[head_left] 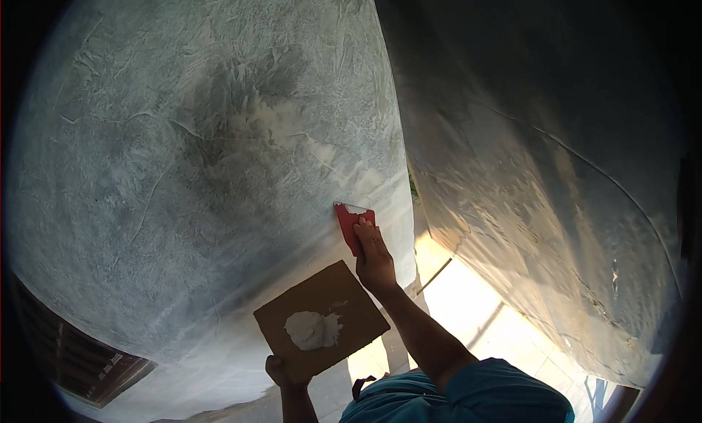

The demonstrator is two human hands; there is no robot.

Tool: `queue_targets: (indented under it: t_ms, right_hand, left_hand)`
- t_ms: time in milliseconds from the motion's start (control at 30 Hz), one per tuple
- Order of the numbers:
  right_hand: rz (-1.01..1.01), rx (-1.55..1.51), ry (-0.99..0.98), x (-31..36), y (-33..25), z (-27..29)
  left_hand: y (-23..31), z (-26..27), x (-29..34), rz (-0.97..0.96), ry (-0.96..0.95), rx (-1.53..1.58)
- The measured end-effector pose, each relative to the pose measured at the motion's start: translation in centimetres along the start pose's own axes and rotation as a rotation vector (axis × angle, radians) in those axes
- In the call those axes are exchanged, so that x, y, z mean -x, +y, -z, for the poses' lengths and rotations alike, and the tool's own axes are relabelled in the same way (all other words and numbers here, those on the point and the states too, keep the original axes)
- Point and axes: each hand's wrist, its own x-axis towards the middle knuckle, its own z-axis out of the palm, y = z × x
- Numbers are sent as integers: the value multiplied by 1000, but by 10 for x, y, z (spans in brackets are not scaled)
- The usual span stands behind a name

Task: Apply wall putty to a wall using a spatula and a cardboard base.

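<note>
My right hand (375, 261) grips a red putty knife (349, 225), its blade edge against the grey plastered wall (256, 167) close to the wall's right edge. Some white paste shows on the blade. Lower down, my left hand (287, 372) holds a square brown board (322, 288) by its near corner, thumb on top and the other fingers hidden beneath. A mound of white putty (306, 329) sits on the board, smeared toward its right side.
To the right hangs a large translucent sheet (512, 204), with a sunlit tiled floor (475, 306) below it. At the lower left is a dark slatted opening (80, 353) in the wall. Thin cracks and a darker patch mark the plaster.
</note>
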Motion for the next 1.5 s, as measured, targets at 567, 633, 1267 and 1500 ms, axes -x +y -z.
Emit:
queue_targets:
  t_ms: [567, 633, 1267, 1500]
  right_hand:
    - [-109, -91, 69, -21, -5, 34]
    - [-118, -55, 204, -52, 3, 43]
    - [-82, 35, 43, -54, -3, 20]
    - [-838, -278, -304, -36, -71, 62]
  left_hand:
    - [8, 28, -8, -46, -34, 53]
    - [2, 5, -10, -7, -61, 42]
    - [-14, 9, -10, 4, 34, 50]
    - [-7, 18, -4, -27, -16, 113]
